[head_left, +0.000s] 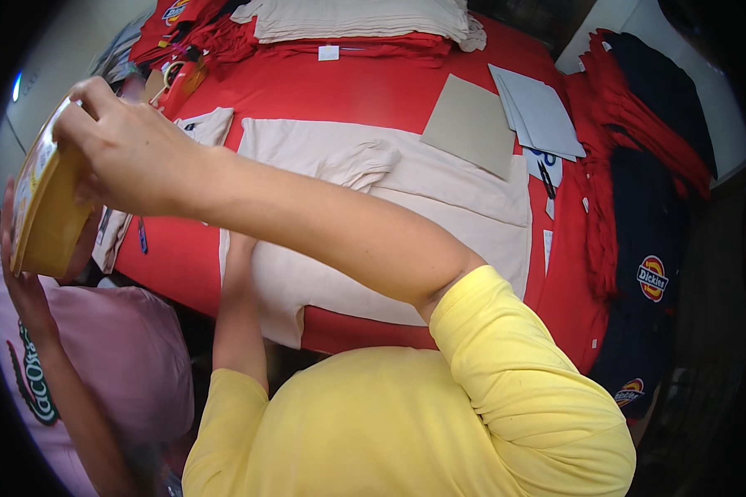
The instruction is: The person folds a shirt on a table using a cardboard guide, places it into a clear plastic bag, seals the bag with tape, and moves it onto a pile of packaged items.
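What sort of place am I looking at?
Probably a clothing workroom: a cream garment lies spread on a red-topped table, with a stack of cream garments and pale card sheets nearby.

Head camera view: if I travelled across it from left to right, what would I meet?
Yellow tub → small blue tool → cream garment → black thread snips → navy garment with oval patches. Things whose spans overlap these are left out.
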`<move>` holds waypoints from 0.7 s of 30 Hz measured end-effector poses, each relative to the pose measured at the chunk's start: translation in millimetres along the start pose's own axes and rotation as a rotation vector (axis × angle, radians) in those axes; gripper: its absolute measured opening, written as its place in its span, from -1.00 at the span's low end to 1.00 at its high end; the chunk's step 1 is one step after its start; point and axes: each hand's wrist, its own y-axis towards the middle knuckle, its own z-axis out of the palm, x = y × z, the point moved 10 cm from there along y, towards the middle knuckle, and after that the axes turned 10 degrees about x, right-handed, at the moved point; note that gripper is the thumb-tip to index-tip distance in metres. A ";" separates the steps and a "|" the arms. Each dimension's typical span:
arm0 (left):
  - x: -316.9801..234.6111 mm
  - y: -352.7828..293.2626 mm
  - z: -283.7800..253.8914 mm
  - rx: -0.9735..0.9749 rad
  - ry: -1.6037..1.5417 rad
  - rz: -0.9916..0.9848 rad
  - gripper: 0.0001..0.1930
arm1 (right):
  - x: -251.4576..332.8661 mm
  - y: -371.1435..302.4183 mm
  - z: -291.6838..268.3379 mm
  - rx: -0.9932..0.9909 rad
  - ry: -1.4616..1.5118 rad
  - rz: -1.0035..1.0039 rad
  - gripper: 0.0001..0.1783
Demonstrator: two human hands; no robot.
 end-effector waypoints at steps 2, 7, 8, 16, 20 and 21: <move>5.1 -2.0 4.0 0.047 -0.031 0.003 -0.51 | -2.2 -1.1 -9.3 -0.020 -0.006 -0.008 -0.32; -21.3 10.0 -1.9 0.368 0.201 -0.191 -0.50 | -149.5 -161.2 -75.1 0.523 -0.458 0.697 -0.39; -28.5 16.8 -3.8 0.368 0.221 -0.139 -0.49 | -190.2 -228.6 -97.0 0.708 -0.628 0.973 -0.35; -14.4 30.3 10.8 0.560 0.004 -0.063 -0.38 | -207.3 -343.0 -158.4 0.369 -0.522 1.113 -0.48; -10.5 25.2 10.6 0.493 -0.070 -0.077 -0.41 | -182.4 -370.0 -227.6 0.251 -1.008 1.198 -0.45; -10.8 25.6 13.0 0.472 -0.083 -0.057 -0.42 | -174.5 -381.2 -245.7 0.285 -1.236 1.242 -0.44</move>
